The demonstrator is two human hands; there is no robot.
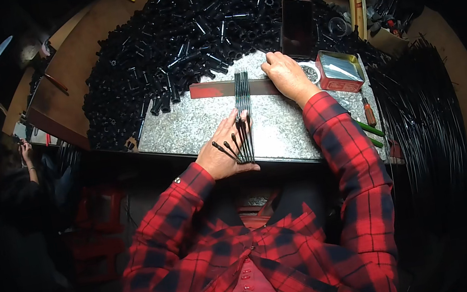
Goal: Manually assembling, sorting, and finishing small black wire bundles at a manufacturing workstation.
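I watched the left hand (217, 154) lie palm down by the near edge of the speckled worktop (174, 132), its back showing. A bunch of thin rods (241, 87) ran from it across the red-brown bar (210, 90), their black ends fanned over the knuckles; I could not tell how firmly the fingers had them. The right hand (286, 76) sat with bent fingers at the bar's right end, and whether anything was pinched under it I could not see.

The fan worried me most. With the black ends splayed unevenly, a slack grip could have let one or two rods slide out of line, or roll off that near edge towards the lap. The bar seemed another risk: if it was loose, a nudge from the right hand might have skewed it and tipped the rods askew.

Just beside the right wrist stood a small round dish (318, 77) of tiny bits and a red tin (338, 84); a careless sweep of the sleeve (332, 122) could have spilled either. Beyond, the heap of black tubular parts (186, 32) crowded the board, and pieces might have slumped among the rods.
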